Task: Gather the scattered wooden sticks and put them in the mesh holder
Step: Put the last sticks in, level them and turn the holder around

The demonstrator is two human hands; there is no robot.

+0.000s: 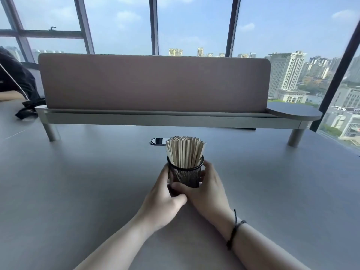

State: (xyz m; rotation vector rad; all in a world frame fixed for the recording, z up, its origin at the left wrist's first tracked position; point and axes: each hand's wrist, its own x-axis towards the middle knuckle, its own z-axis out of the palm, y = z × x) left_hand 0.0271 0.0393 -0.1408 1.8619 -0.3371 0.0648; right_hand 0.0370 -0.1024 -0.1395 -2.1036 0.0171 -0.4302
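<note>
A black mesh holder (185, 175) is shown standing upright on the grey table (78, 191), near the middle of the view and just nearer than an oval cable port (156, 141) set in the tabletop. The wooden sticks (184, 151) are packed upright inside it as a dense bundle, their upper ends fanned slightly above the rim. No loose stick is to be seen anywhere on the visible tabletop.

The holder is cupped from both sides. The left hand (162, 197) is curled against its left wall, and the right hand (209, 189) is wrapped round its right wall, the thumb laid across the near base. Both sets of fingers are closed on the holder; the fingertips on the far side are hidden. A dark cord bracelet (234, 228) is worn on the right wrist.

Farther off, a padded desk divider (153, 82) on a metal rail (155, 118) is seen before tall windows (194, 22); part of another person in dark clothing (13, 78) appears at the far left.

The gathering is judged complete, and the step in hand appears to be the steadying or final placing of the filled holder. The next move is judged to call only for a gentle release, so that the top-heavy bundle is not tipped.
</note>
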